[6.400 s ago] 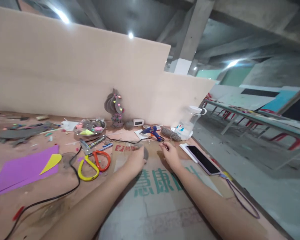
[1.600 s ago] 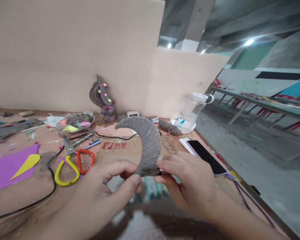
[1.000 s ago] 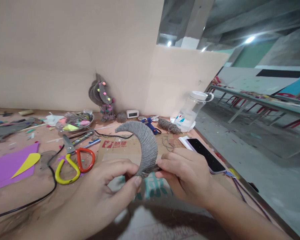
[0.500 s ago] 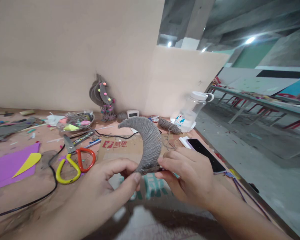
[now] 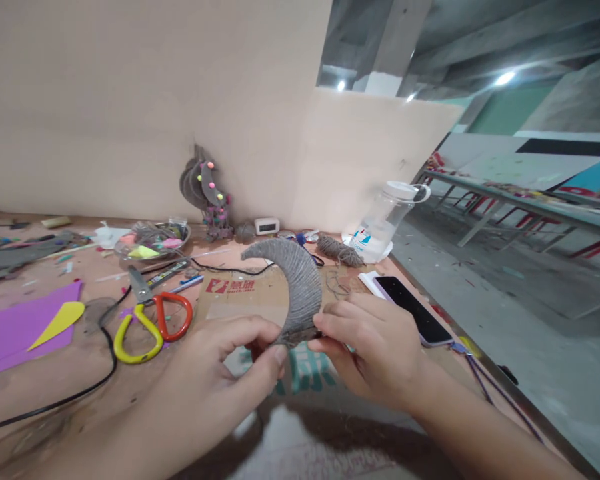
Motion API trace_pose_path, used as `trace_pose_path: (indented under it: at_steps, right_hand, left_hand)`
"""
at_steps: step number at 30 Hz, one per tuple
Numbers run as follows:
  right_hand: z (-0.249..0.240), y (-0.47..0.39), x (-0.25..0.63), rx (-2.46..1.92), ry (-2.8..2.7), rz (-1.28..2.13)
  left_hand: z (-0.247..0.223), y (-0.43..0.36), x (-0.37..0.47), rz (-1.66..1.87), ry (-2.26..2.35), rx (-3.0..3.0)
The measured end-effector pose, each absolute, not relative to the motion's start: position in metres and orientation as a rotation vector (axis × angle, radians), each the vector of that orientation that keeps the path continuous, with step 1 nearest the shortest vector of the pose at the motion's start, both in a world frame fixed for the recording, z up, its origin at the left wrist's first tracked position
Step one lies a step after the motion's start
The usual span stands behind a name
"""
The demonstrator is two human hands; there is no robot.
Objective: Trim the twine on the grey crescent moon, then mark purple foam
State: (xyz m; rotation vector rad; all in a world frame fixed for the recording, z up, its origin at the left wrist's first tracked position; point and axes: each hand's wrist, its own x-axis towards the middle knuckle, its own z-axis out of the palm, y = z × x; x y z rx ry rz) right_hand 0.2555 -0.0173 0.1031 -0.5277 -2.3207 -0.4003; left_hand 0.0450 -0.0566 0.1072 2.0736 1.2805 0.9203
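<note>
Head view: both hands meet over a flattened cardboard sheet (image 5: 260, 298), holding a yarn-wrapped gray crescent (image 5: 301, 283) between them. The left hand (image 5: 225, 367) pinches its lower tip between thumb and index finger, while the right hand (image 5: 375, 347) has thumb and fingers closed at the lower right edge; whether those right fingers also hold something small is hidden. The crescent stands up from the hands, its upper tip curving toward the left. A dark band shows along its lower end, just above the fingertips.

To the left of the cardboard lie scissors (image 5: 146, 300) with one yellow and one red handle, a blue pen (image 5: 187, 284), and purple sheets (image 5: 20, 327) with a yellow teardrop cutout (image 5: 57, 325) on top. A black cable (image 5: 114, 360) runs past the scissors. Farther back is a metal dish (image 5: 155, 258) of craft scraps. On the right, a smartphone (image 5: 413, 310) lies near the right hand, and a gray yarn skein (image 5: 340, 251) rests beside a clear water bottle (image 5: 384, 223) with a white lid.
</note>
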Motion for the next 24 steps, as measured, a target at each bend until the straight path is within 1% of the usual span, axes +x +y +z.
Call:
trace_pose_path:
  at_steps: [4, 7, 9, 14, 18, 20, 24]
  right_hand:
    - [0.102, -0.017, 0.257, -0.495, -2.319, -0.412]
    - [0.1, -0.018, 0.256, -0.495, -2.301, -0.35]
    - [0.099, -0.019, 0.254, -0.572, -2.243, -0.197]
    - [0.106, -0.019, 0.252, -0.848, -1.86, 0.43]
    - [0.114, -0.013, 0.25, -0.952, -1.802, 0.86]
    - [0.114, -0.009, 0.249, -0.966, -1.764, 0.993]
    - [0.106, 0.002, 0.249, -0.989, -1.593, 1.02]
  left_hand:
    - [0.107, -0.058, 0.045, 0.897, 1.266, 2.029]
    - [0.106, -0.058, 0.044, 0.899, 1.272, 1.985]
    - [0.106, -0.057, 0.044, 0.904, 1.261, 1.895]
    - [0.102, -0.053, 0.042, 0.885, 1.163, 1.69]
    - [0.097, -0.048, 0.045, 0.79, 1.128, 1.655]
    - [0.095, -0.046, 0.046, 0.741, 1.128, 1.654]
    - [0.09, -0.044, 0.046, 0.732, 1.122, 1.676]
